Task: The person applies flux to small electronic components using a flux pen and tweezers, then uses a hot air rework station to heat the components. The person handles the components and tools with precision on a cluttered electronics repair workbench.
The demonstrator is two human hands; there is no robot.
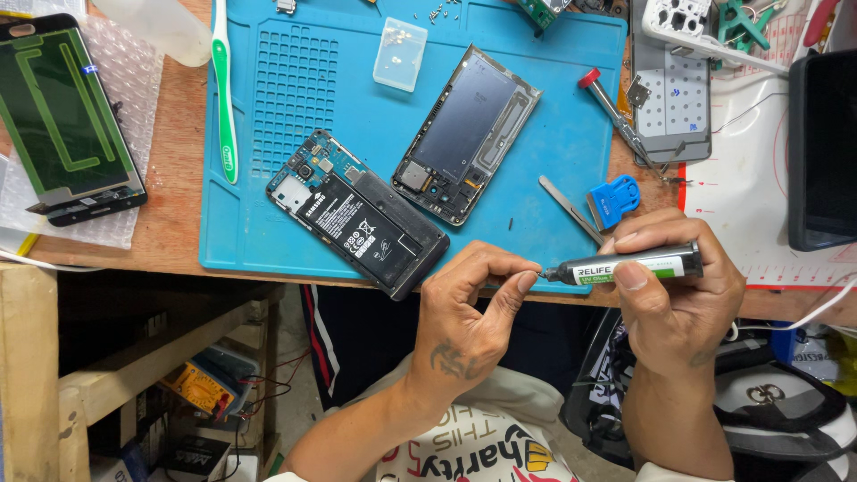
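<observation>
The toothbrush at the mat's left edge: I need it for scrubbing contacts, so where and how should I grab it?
Probably best by the green toothbrush handle's lower half, on the blue mat. It lies flat and roughly lengthwise away from you, so pinch its long sides from above. The left hand is nearer, but it is at the glue tube tip, which the right hand holds.

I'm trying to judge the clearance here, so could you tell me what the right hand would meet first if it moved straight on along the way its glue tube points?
The right hand points its glue tube leftward, so it would first meet the left hand's fingertips, already at the nozzle.
</observation>
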